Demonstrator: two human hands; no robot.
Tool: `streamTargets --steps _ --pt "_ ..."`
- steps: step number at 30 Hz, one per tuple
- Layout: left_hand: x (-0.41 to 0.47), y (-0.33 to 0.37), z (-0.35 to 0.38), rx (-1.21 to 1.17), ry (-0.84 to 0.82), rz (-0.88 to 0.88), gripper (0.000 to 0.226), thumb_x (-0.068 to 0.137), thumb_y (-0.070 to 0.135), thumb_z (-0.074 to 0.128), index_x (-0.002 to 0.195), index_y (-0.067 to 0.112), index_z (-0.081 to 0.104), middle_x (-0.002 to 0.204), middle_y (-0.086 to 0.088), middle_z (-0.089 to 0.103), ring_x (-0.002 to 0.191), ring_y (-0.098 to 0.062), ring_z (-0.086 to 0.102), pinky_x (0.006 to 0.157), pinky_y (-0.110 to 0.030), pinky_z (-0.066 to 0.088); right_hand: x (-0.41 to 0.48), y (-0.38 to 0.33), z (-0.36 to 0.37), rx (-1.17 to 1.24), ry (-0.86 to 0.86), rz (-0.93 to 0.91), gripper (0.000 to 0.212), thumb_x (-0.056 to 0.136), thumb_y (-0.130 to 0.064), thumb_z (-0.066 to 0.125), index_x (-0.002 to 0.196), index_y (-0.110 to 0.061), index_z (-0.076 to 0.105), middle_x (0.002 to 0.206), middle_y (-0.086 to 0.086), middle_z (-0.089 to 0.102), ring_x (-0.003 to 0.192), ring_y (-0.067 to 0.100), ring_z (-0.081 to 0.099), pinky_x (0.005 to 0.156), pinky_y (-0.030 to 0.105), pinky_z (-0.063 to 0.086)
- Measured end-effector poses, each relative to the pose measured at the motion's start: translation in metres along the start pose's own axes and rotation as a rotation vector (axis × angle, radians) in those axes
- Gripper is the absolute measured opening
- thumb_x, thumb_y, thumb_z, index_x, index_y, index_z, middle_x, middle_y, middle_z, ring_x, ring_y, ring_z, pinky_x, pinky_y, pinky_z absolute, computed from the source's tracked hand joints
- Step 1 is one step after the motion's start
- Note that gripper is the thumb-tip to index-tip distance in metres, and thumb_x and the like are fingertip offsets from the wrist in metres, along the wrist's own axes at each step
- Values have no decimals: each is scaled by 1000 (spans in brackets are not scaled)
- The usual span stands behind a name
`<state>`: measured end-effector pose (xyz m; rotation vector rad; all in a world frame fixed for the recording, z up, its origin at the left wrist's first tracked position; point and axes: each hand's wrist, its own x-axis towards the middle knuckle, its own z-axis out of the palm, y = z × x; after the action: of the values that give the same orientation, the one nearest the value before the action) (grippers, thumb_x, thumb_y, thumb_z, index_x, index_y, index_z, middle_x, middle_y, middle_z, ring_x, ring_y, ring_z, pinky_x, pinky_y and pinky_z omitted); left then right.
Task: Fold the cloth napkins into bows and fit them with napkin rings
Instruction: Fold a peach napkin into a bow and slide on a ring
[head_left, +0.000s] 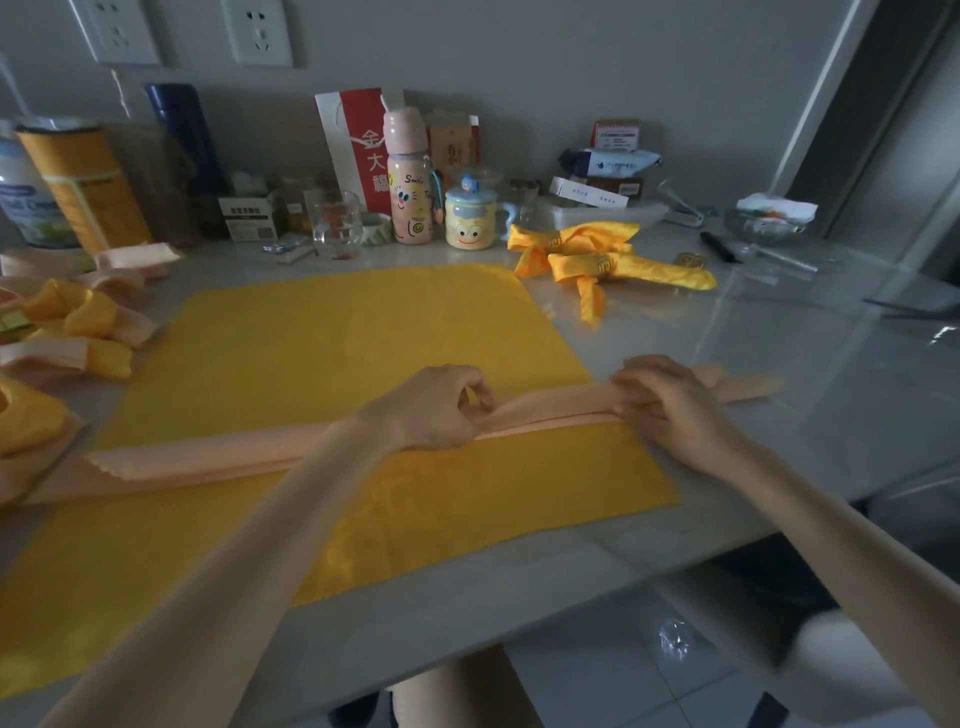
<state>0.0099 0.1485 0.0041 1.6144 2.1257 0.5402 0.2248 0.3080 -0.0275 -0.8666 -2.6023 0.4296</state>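
Head view, folding stage. A peach napkin (208, 457), folded into a long narrow strip, lies crosswise on a yellow napkin (337, 338) that is spread flat on the grey table (779, 338); the strip's ends reach past the yellow cloth on both sides. The left hand (431, 408) sits near the strip's middle, fingers curled, thumb and forefinger pinching its upper fold. The right hand (670, 400) sits further along towards the right end, fingers curled down over the strip and gripping it against the table.

Two finished yellow bows (597, 260), each gathered at the centre by a patterned napkin ring (602, 266), lie overlapping at the far right of the yellow cloth. A small gold object (691, 260) beside them is possibly a loose ring, though it is too blurred to confirm. More peach and yellow bows (78, 322) lie at the left edge. Along the wall stand a pink bottle (408, 176), a cartoon mug (470, 221), a glass (335, 223) and a red-and-white bag (358, 140)
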Motion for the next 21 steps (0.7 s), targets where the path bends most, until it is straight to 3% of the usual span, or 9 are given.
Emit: streamTargets --steps 4,7,11,14,18,21 --pt "18 23 12 -15 80 -3 29 84 38 65 102 17 57 77 8 49 67 -8 49 58 -25 39 3 3 -8 -3 20 -65 30 89 -3 58 118 -6 60 117 9 59 106 24 58 89 39 50" --pt "24 29 23 140 82 -22 40 82 51 63 106 22 49 86 5 53 81 -18 56 67 -33 47 5 6 -11 -190 27 -107 28 87 1 53 112 -8 61 110 7 63 99 25 60 83 39 47" --pt "20 32 31 280 144 -20 41 88 47 55 118 21 44 96 0 58 91 -25 57 69 -33 43 3 6 -13 -431 202 -272 26 68 16 63 86 -2 63 83 12 64 77 33 62 67 40 49" --pt "17 36 35 357 182 27 36 92 39 52 121 19 41 105 -3 61 95 -27 58 67 -31 39 -3 10 -12 -551 272 -313 27 59 18 64 73 -3 59 76 12 56 66 31 56 58 37 47" --pt "16 37 36 383 158 95 26 95 35 47 116 22 41 101 -1 62 90 -26 59 69 -34 43 -6 9 -18 -567 157 -287 33 57 20 63 75 -6 53 78 12 52 63 28 53 52 32 36" --pt "17 37 35 360 82 77 21 96 36 45 115 24 42 101 -1 61 89 -25 57 75 -36 47 -8 -2 -28 -620 -99 -187 26 80 7 52 97 -12 48 99 5 46 85 22 51 63 29 35"
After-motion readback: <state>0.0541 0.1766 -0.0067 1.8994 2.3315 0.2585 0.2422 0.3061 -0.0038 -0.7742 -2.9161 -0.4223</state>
